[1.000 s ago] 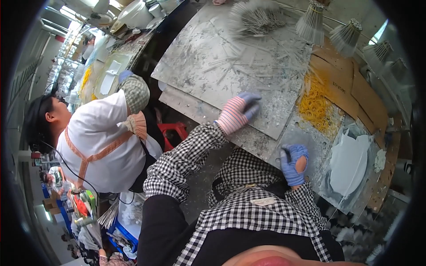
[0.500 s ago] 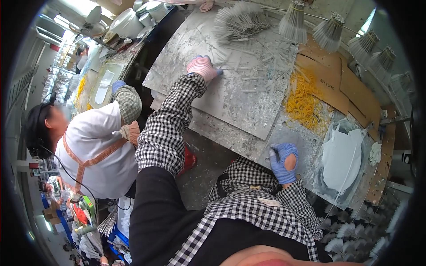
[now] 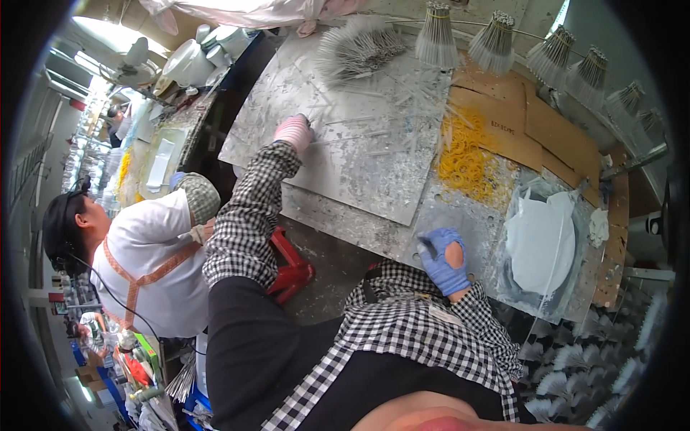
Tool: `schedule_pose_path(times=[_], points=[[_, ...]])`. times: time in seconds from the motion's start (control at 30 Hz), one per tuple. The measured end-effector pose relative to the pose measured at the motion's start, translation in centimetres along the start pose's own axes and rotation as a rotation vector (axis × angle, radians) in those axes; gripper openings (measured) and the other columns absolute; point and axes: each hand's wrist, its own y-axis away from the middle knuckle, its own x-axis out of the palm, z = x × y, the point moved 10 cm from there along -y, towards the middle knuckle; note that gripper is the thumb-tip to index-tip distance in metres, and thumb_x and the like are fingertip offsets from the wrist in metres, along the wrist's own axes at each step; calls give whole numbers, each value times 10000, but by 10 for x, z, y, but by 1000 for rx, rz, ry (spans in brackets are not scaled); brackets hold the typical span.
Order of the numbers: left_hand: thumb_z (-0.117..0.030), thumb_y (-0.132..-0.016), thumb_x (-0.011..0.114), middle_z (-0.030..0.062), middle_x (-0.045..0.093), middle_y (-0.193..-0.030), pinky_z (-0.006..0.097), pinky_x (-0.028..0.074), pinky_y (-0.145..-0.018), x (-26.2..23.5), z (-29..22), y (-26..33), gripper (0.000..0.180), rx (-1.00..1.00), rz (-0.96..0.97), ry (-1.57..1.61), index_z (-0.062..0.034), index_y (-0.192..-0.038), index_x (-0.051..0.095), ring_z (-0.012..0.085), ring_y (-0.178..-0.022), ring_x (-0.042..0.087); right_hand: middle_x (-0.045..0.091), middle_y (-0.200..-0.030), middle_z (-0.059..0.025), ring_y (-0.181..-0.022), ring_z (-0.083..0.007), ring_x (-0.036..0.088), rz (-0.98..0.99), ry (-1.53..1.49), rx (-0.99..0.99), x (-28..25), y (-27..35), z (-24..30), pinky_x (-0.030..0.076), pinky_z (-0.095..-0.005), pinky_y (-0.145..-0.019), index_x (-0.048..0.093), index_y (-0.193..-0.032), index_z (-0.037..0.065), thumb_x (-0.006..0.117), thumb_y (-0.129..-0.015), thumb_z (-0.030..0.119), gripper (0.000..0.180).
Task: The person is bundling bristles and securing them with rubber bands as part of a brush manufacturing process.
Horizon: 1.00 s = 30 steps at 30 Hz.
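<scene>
My left hand [image 3: 293,132], in a pink-and-white striped glove with bluish fingertips, rests at the left part of a grey speckled board [image 3: 359,176]. Its fingers bend down and look closed; whatever they may hold is hidden. Thin clear sticks [image 3: 345,133] lie scattered beside it, and a fanned heap of similar sticks with wiry ends [image 3: 359,52] lies beyond. My right hand [image 3: 447,264], in a blue glove with a hole over its back, sits at the table's near edge. A gap shows between its thumb and loosely curved fingers, with nothing visible in them.
Yellow rubber bands [image 3: 467,154] are piled beside flat cardboard [image 3: 503,128]. A shallow dish of whitish paste [image 3: 540,244] stands at the right. Bundles of clear sticks [image 3: 437,36] hang along the far side. At left, a co-worker [image 3: 147,251] works near a red stool [image 3: 291,269].
The view has shifted, so the table appears farther left. My left hand has drawn slightly nearer me, and its outstretched thumb has tucked in. My right thumb and fingers have parted a little.
</scene>
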Motion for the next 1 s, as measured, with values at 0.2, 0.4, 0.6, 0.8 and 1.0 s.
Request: schedule_pose_path(times=[0.2,0.4,0.6,0.8,1.0], points=[[-123,-995,609,69,677,-926,269,540,-585,53,-30,71,284,-167,468,1441,-22,-1261,598,134,-672,610,687,-906,-142,-874,-312,644,84,-256,91,5,-32,13,509,-413,-810,712,-1001,34,671,-876,203,215],[-145,-1012,590,44,647,-924,235,531,-612,73,-138,164,342,47,723,1656,-1,-1320,548,106,-731,611,700,-949,-140,-931,-265,679,123,-544,408,11,-66,-29,538,-364,-827,697,-1095,35,668,-888,212,274],[-146,-1014,576,16,645,-916,207,500,-598,88,-194,228,355,46,856,1601,6,-1334,545,78,-704,591,623,-1303,-109,-1211,-277,591,-99,22,103,-35,-82,-33,475,-383,-999,582,-1347,167,641,-870,165,481],[-180,-1011,586,-6,626,-878,184,412,-550,95,-201,247,314,107,870,1449,-20,-1281,590,44,-646,527,643,-1179,-40,-1189,-254,568,152,577,-300,-5,-80,-18,435,-398,-1027,679,-1224,219,548,-898,176,355],[-204,-1033,541,-31,595,-848,172,379,-555,93,-186,260,298,89,790,1323,-40,-1274,602,33,-627,468,643,-1013,-46,-996,-238,612,55,410,-370,-28,-71,-30,474,-387,-898,711,-1092,184,585,-894,178,235]])
